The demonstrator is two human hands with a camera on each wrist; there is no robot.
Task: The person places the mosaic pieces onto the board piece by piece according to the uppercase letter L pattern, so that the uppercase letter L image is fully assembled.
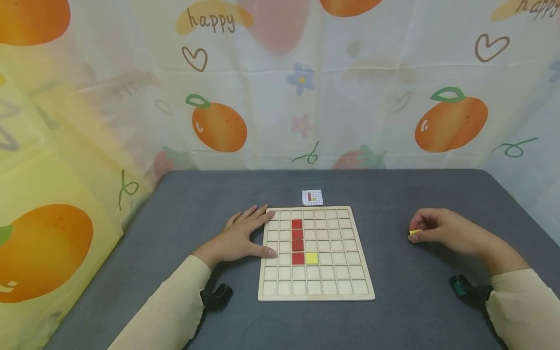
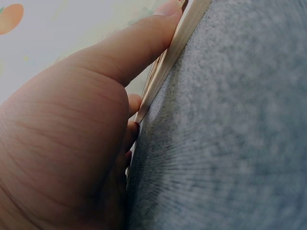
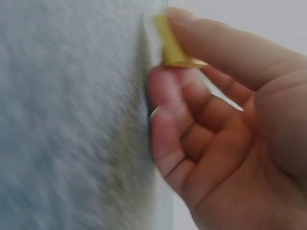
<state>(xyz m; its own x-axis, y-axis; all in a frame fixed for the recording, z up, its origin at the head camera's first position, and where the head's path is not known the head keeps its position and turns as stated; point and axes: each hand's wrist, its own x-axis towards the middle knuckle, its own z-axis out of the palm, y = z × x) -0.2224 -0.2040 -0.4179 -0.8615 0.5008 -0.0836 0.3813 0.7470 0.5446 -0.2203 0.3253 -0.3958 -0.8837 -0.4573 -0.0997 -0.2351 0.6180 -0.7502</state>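
Observation:
A wooden grid board (image 1: 338, 286) lies flat on the table. Three red squares (image 1: 297, 234) run in a column on it, and a yellow square (image 1: 311, 258) sits right of the lowest one. My left hand (image 1: 240, 234) rests along the board's left edge, fingers stretched out and thumb on the rim; the left wrist view shows the thumb (image 2: 139, 45) over the wooden side. To the right of the board, my right hand (image 1: 444, 228) pinches a yellow tile (image 3: 170, 45) between thumb and fingers, low over the table, the other fingers curled in.
Behind the board lies a small card (image 1: 312, 197) printed with a grid and coloured squares. The grey table (image 1: 210, 194) ends at a patterned curtain (image 1: 262, 73) at the back and left. A dark wrist strap (image 1: 216, 296) hangs at each sleeve.

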